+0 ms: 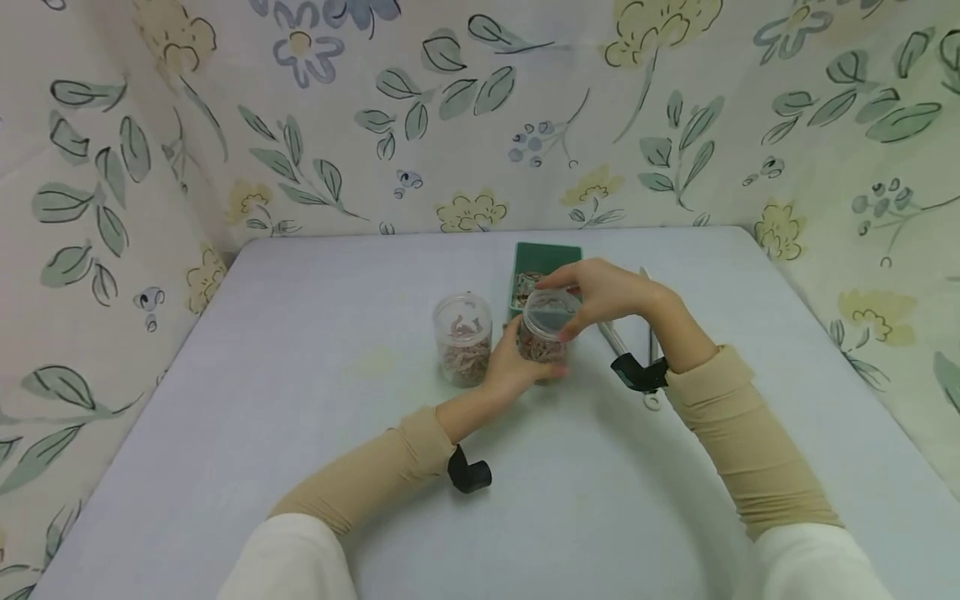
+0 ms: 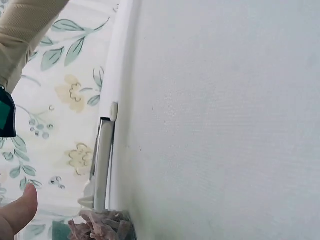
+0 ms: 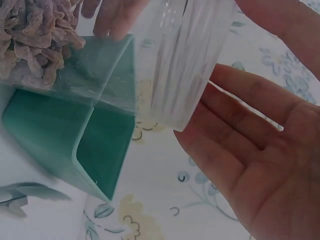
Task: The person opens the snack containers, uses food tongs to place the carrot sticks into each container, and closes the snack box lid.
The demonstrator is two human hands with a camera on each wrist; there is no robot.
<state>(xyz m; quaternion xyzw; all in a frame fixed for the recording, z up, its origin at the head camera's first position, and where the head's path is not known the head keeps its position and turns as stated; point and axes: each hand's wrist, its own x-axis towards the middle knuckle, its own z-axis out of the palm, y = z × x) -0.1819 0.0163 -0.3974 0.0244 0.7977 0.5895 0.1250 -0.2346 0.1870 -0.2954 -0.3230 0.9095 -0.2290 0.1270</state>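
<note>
My left hand (image 1: 517, 362) holds a clear plastic jar (image 3: 115, 75) low around its side, above the table. Brownish, shrivelled dried strips (image 3: 37, 45) fill its lower part. From above, my right hand (image 1: 611, 292) grips the jar's clear ribbed lid (image 3: 185, 60), with thumb and fingers spread around the rim. The lid is on the jar's mouth. Left of my hands stands a second clear jar (image 1: 463, 358), partly filled with similar strips. Just behind the held jar is a green tray (image 1: 551, 254) with some strips in it, partly hidden by my right hand.
Metal tongs (image 1: 613, 337) lie on the table to the right, partly hidden beneath my right wrist. They also appear as a long metal tool (image 2: 103, 165) in the left wrist view. Floral cloth (image 1: 465, 125) hangs behind the white table (image 1: 337, 333).
</note>
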